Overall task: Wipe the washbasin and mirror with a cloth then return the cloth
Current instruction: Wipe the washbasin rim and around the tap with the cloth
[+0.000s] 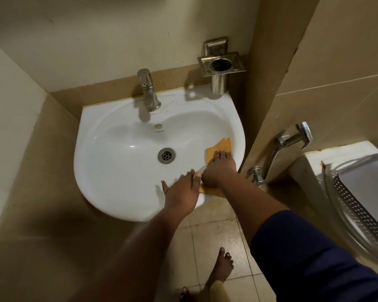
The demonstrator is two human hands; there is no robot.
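Note:
A white washbasin [118, 149] hangs on the tiled wall, with a steel drain [166, 155] in its middle and a chrome tap [148, 92] at the back. An orange cloth [219, 147] lies over the basin's right inner side and front rim. My right hand [218, 168] presses flat on the cloth, fingers straight. My left hand [181, 190] rests on the basin's front rim just left of it, fingers extended, touching the cloth's near edge. The mirror is out of view.
A steel tumbler holder [220, 66] is fixed to the wall at the basin's back right. A chrome hand spray [292, 140] hangs on the right wall beside a grey perforated plastic basket [358, 205] on a ledge. My bare feet [220, 267] stand on the tiled floor below.

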